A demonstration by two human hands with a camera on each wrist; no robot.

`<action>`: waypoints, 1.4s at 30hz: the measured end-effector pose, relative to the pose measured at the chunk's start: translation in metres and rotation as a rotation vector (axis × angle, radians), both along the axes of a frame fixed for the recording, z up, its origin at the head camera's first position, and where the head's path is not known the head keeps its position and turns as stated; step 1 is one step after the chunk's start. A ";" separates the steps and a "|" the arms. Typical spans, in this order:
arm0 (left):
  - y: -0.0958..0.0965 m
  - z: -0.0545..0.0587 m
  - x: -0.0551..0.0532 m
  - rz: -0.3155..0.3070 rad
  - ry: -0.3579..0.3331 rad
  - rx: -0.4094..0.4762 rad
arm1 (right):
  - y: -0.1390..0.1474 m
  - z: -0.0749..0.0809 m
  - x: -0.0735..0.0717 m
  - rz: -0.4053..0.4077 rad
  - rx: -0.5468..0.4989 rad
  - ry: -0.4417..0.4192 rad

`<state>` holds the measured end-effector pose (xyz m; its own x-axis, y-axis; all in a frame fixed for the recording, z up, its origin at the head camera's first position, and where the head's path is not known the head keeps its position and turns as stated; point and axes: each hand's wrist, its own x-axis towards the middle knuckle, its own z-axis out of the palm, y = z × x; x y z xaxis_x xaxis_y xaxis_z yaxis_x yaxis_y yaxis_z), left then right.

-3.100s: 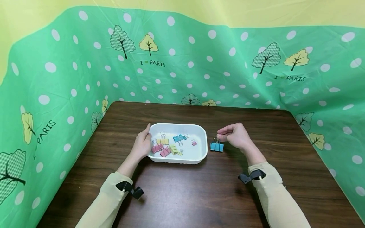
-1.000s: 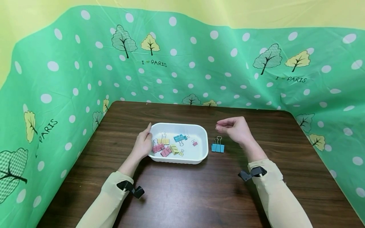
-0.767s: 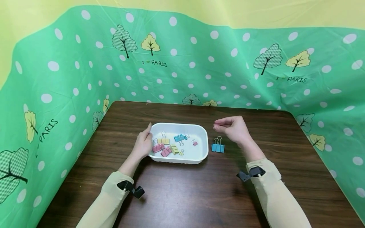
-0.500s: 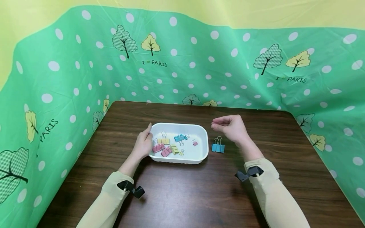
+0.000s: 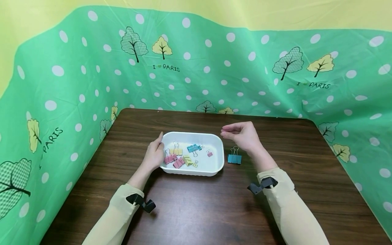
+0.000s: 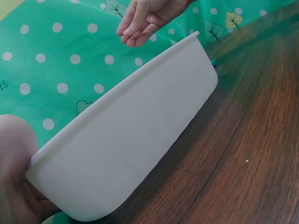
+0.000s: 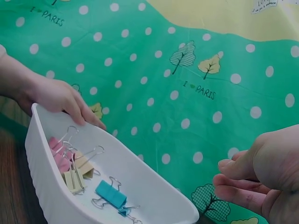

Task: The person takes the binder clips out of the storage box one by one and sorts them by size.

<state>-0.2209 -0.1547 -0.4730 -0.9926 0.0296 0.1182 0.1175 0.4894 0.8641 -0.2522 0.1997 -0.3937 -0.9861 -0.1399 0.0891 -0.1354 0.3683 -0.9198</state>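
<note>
My left hand (image 5: 154,153) grips the left end of a white plastic tray (image 5: 191,173), its thumb lying along the rim. In the left wrist view the fingers (image 6: 35,205) show under that end. Inside the tray lie binder clips: pink ones (image 5: 178,162), yellow ones (image 5: 187,160), a blue one (image 5: 193,148) and a few small ones. My right hand (image 5: 245,136) hovers beyond the tray's right end with nothing between its loosely bent fingers. Below it, a large blue binder clip (image 5: 234,159) stands on the table, handles up, just right of the tray.
The dark wooden table (image 5: 190,207) carries the tray near its middle. A green dotted curtain (image 5: 190,81) rises along its back and sides. Black wrist mounts (image 5: 262,185) stick out from both sleeves.
My right hand has let go of the large blue binder clip, risen from it and moved left towards the tray. The left hand and the tray have stayed put.
</note>
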 end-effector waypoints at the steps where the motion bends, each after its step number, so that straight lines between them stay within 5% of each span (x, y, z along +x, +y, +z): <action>1: 0.001 0.000 0.000 0.000 -0.001 0.002 | -0.001 0.000 0.000 0.002 0.002 0.001; 42: 0.001 0.000 0.000 0.006 0.000 -0.006 | -0.085 -0.013 -0.006 0.140 0.036 0.005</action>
